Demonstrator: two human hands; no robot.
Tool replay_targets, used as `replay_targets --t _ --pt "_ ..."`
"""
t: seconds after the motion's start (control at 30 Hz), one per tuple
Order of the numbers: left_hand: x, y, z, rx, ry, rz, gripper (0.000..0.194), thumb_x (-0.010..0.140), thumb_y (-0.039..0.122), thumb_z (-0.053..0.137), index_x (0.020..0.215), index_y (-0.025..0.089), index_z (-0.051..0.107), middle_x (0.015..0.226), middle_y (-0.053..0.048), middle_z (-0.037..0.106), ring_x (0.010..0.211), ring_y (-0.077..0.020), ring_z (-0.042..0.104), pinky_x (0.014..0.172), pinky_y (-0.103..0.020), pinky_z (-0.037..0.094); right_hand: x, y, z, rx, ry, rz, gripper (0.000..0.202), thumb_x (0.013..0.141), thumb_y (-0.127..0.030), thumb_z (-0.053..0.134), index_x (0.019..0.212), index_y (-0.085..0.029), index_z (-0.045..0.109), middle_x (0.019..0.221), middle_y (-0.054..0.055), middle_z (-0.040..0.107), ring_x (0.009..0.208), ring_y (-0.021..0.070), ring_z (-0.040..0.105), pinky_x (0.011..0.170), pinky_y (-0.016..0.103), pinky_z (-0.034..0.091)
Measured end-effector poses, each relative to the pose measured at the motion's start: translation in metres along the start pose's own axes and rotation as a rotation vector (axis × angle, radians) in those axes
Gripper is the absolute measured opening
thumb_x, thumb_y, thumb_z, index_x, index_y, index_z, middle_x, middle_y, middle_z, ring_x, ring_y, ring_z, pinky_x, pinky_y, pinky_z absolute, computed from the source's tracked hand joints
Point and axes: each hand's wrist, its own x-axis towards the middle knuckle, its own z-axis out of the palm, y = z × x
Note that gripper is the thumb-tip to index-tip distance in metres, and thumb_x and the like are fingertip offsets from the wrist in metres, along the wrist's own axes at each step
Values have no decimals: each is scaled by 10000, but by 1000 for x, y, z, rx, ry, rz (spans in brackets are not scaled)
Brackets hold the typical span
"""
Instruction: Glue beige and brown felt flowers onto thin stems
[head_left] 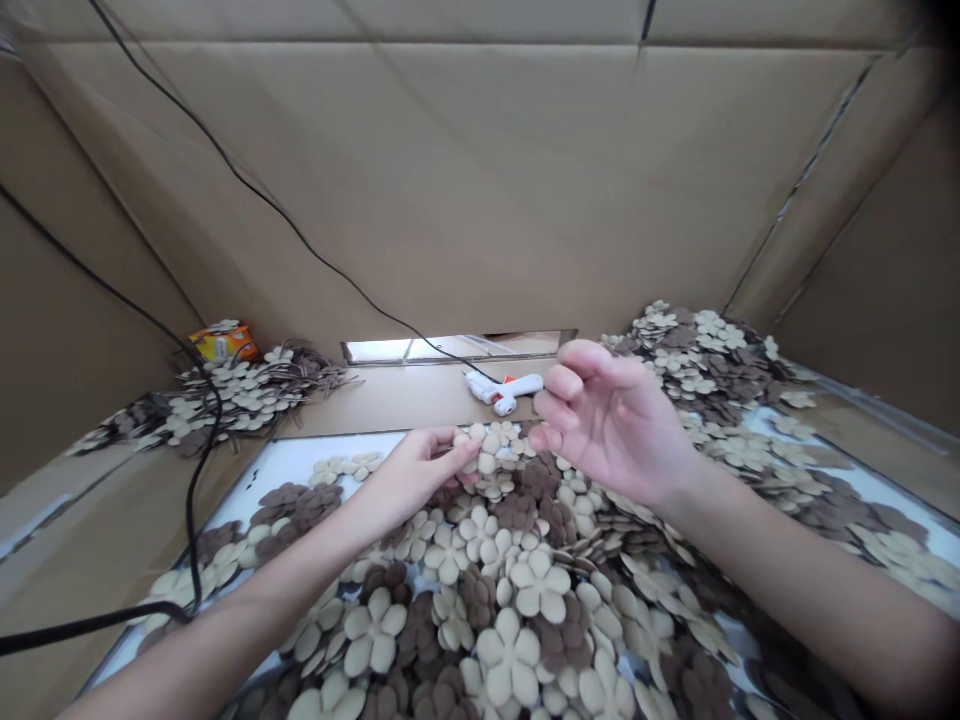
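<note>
My left hand pinches a beige flower cutout between thumb and fingers, above the heap. Raised just to the right of it is my right hand, apart from the flower, with its palm showing and its fingers loosely bent. I see nothing in that palm. Under both hands spreads a thick pile of beige and dark brown five-petal flower cutouts. Beyond them, near the right fingertips, lies a white glue gun with an orange part.
A cardboard wall rises behind, with a slot at its foot. A black cable runs down to the glue gun; another thick cable passes by my left forearm. More flowers heap at back right and back left, beside an orange-yellow packet.
</note>
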Motion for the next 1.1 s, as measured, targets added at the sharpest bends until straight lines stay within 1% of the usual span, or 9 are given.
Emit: replay_targets --t 0.03,0.1,0.17,0.23,0.33,0.5,0.77,0.9,1.1 --pt "0 0 0 7 -2 2 349 827 503 513 763 166 582 724 -15 635 666 -151 568 632 -245 438 -1 -2 -2 -41 -71 9 178 847 -374 536 747 -229 506 762 -17 606 601 116 569 647 316 518" --pt "0 0 -1 21 4 2 359 822 511 513 760 165 583 714 -15 626 644 -147 557 611 -242 435 -2 -3 -6 -160 -222 12 204 823 -373 592 728 -214 507 724 -7 604 573 120 563 644 329 517" --pt "1 -1 -2 23 18 -4 369 811 525 518 747 167 579 695 -15 619 628 -148 552 594 -243 436 -2 -2 -11 -255 -343 12 180 844 -333 583 752 -192 520 774 32 630 640 137 591 674 333 514" --pt "2 -1 -2 8 28 -7 369 795 530 536 745 168 582 689 -15 619 629 -152 560 591 -246 442 0 2 -14 -280 -394 25 159 903 -303 499 799 -182 493 869 69 644 728 150 609 701 332 503" --pt "3 -2 -2 -13 44 -14 357 775 527 563 743 172 586 679 -7 610 669 -169 596 599 -245 455 4 10 -17 -274 -373 40 156 955 -302 384 844 -197 413 969 74 620 814 150 604 755 339 475" --pt "3 -4 -2 16 36 -19 359 780 535 553 787 179 603 699 -12 629 711 -190 635 635 -254 480 6 19 -20 -315 -360 28 181 937 -380 408 881 -223 339 1001 55 581 832 149 583 770 344 458" --pt "2 1 -1 17 31 -23 333 792 495 559 783 166 606 704 -19 631 712 -193 620 679 -276 482 5 24 -22 -300 -365 -4 184 939 -377 391 885 -224 305 1004 48 537 804 135 562 763 333 445" --pt "2 1 -2 -14 -4 -18 321 791 482 568 718 170 566 720 -12 624 723 -186 617 705 -278 483 5 28 -21 -293 -354 -21 208 933 -398 396 879 -229 288 991 51 542 769 134 556 745 333 450" --pt "2 -1 -2 -31 -22 -21 329 771 504 582 754 176 583 769 -11 628 774 -203 622 754 -305 501 4 30 -20 -299 -373 -15 201 936 -386 387 879 -232 272 1047 75 553 750 132 557 739 336 439"
